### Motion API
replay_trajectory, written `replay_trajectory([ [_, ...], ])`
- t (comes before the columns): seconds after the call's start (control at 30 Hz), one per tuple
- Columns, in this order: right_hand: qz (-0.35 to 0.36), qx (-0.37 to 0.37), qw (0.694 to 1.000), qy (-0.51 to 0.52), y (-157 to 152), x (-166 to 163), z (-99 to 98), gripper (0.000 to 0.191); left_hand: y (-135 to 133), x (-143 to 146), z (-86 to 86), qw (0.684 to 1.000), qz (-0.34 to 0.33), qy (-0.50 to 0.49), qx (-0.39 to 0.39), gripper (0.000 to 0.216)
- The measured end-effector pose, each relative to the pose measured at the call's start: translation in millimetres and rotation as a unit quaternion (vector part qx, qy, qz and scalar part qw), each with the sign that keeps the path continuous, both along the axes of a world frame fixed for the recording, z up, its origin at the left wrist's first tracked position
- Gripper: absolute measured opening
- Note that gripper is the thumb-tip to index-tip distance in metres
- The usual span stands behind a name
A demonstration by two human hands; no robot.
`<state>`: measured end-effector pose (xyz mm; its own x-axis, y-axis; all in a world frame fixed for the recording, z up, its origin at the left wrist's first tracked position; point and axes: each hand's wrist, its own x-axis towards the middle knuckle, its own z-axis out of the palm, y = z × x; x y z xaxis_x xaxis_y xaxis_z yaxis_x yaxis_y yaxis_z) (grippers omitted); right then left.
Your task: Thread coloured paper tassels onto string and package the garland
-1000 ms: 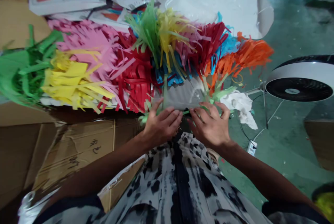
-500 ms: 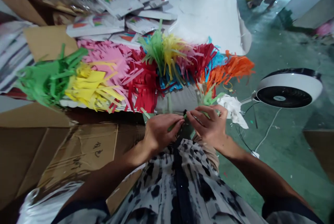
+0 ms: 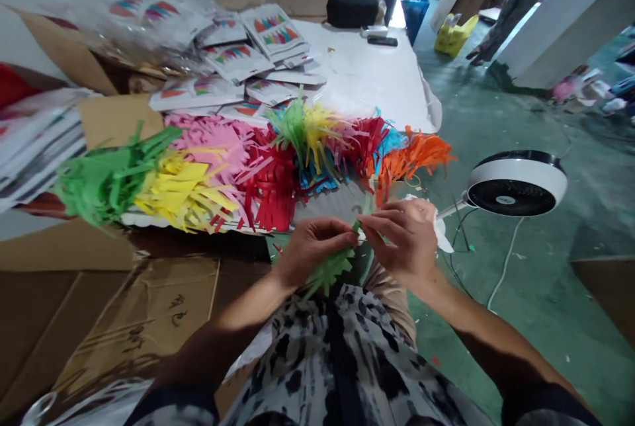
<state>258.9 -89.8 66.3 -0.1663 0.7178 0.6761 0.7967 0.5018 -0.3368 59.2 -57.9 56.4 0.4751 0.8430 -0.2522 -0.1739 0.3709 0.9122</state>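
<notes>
A light green tissue-paper tassel [image 3: 331,272] is held in front of my body, its cut fringe spreading out below my left hand. My left hand [image 3: 312,251] pinches the tassel's narrow twisted part between thumb and fingertips. My right hand [image 3: 407,244] closes its fingertips on the same twisted part from the other side. Just beyond the hands, on the near table edge, lie piles of fringed paper: red [image 3: 272,188], yellow [image 3: 183,191], green [image 3: 102,181], pink [image 3: 213,141] and orange [image 3: 411,155]. Several tied tassels [image 3: 317,125] lie behind them.
Printed packets [image 3: 238,62] are heaped on the white table [image 3: 367,75]. A white fan [image 3: 516,181] stands at the right, its cord on the floor. Cardboard boxes [image 3: 169,307] are at the lower left. Another person's legs [image 3: 506,22] show at the far right.
My view has tilted up, showing more of the room. The tassel has turned: its fringe now shows below my left hand, where green strips earlier showed beyond my right hand.
</notes>
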Motion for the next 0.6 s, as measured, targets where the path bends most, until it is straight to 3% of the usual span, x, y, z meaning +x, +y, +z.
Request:
replay_trajectory([
  [0.1, 0.016, -0.113, 0.980, 0.162, 8, -8, 11.3, 0.009, 7, 6, 9.4, 0.993, 0.047, 0.005, 0.107, 0.025],
  [0.2, 0.030, -0.153, 0.959, 0.236, 18, -11, 19.0, 0.011, 15, 8, 19.5, 0.991, 0.037, -0.001, 0.125, 0.025],
  [0.3, 0.056, -0.148, 0.958, 0.237, 26, -11, 21.8, 0.009, 21, 8, 21.5, 0.992, 0.050, -0.011, 0.113, 0.025],
  [0.43, 0.111, -0.197, 0.944, 0.241, 24, -13, 8.4, 0.032, 30, 4, 16.0, 0.979, 0.122, -0.032, 0.157, 0.022],
  [0.6, 0.131, -0.255, 0.948, 0.138, 24, 0, -13.1, 0.013, 51, -21, 19.8, 0.953, 0.193, -0.051, 0.227, 0.038],
])
